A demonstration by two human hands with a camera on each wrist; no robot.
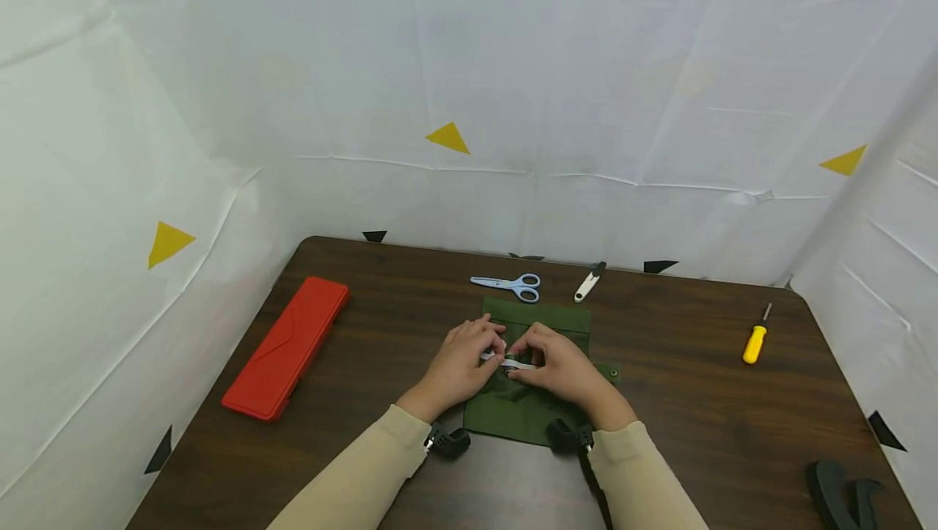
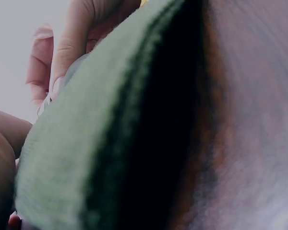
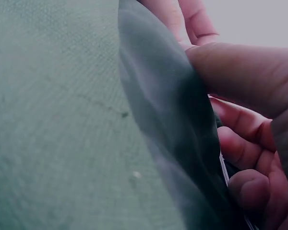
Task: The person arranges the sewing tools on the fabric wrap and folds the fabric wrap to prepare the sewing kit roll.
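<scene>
A green cloth pouch [image 1: 509,416] lies unfolded on the table, with a small tab and a snap [image 1: 612,373] at its right edge. Over its middle runs a thin white strip [image 1: 520,365]. My left hand [image 1: 462,357] pinches the strip on the left, fingertips close over the cloth. From the other side my right hand [image 1: 563,365] holds it between thumb and curled fingers. The two hands nearly meet. In both wrist views the green cloth [image 2: 77,143] fills much of the foreground, and dark, shiny fabric [image 3: 168,91] shows beside the fingers in the right one.
Pale blue scissors [image 1: 513,286] and a small white-and-black tool [image 1: 589,282] lie beyond the pouch. A red case [image 1: 287,347] is at the left. To the right are a yellow-handled screwdriver [image 1: 756,339] and a black object [image 1: 831,491]. White sheeting surrounds the brown table [image 1: 681,408].
</scene>
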